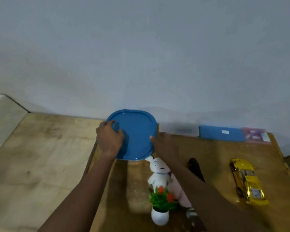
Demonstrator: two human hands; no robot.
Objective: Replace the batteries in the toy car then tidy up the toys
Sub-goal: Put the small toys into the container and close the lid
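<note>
Head view: the left hand and right hand grip opposite edges of the blue lid, fingers curled over its rim, probably to seat or lift it evenly. The yellow toy car waits on the table, well right.

both hands on blue lid at far left corner of wooden table, by wall. left hand grips its left edge, right hand its right edge. white plush just below lid, small potted plant nearer. yellow toy car well right. blue box at far edge.
</note>
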